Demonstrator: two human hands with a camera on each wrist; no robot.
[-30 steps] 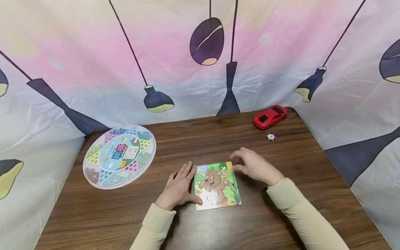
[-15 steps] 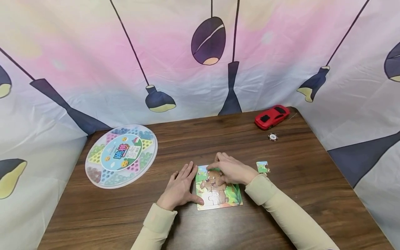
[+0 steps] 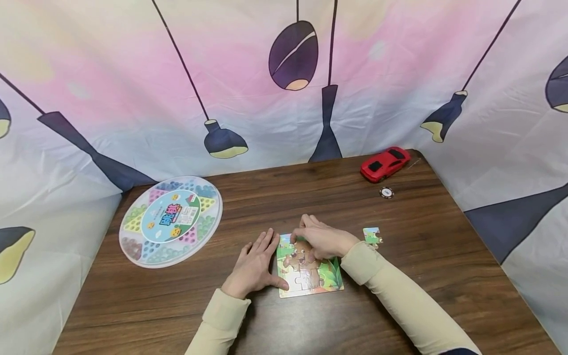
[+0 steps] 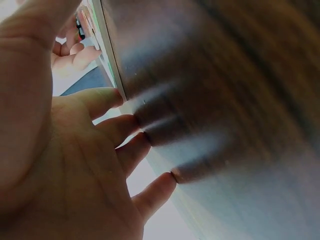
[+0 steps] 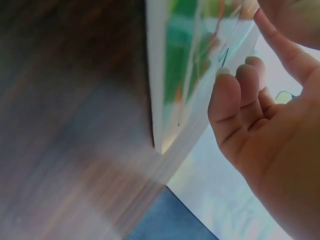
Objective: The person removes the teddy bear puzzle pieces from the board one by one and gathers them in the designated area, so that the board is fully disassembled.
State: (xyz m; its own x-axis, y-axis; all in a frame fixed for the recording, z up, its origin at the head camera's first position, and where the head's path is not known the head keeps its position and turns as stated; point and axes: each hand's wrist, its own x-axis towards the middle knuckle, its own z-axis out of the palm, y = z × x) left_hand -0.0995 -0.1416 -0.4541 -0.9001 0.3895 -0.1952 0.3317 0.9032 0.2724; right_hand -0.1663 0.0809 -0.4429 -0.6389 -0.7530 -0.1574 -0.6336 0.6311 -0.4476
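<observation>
A square jigsaw puzzle with a bear picture lies on the table. My left hand rests along its left side with the fingers spread, fingertips on the tabletop and thumb at the lower left corner. Over the puzzle's upper right part reaches my right hand, its index finger and thumb apart at the surface near the bear's head. In the right wrist view the other fingers curl above the picture. My right hand covers that part; I cannot tell whether it pinches a piece. A loose puzzle piece lies beside the right cuff.
A round Chinese checkers set under a clear lid lies at the left. A red toy car stands at the back right, with a poker chip in front of it. A patterned curtain hangs behind the table.
My right hand has moved left from the puzzle's upper right corner onto its upper middle, uncovering the loose piece on the table. My left hand has stayed in place.
</observation>
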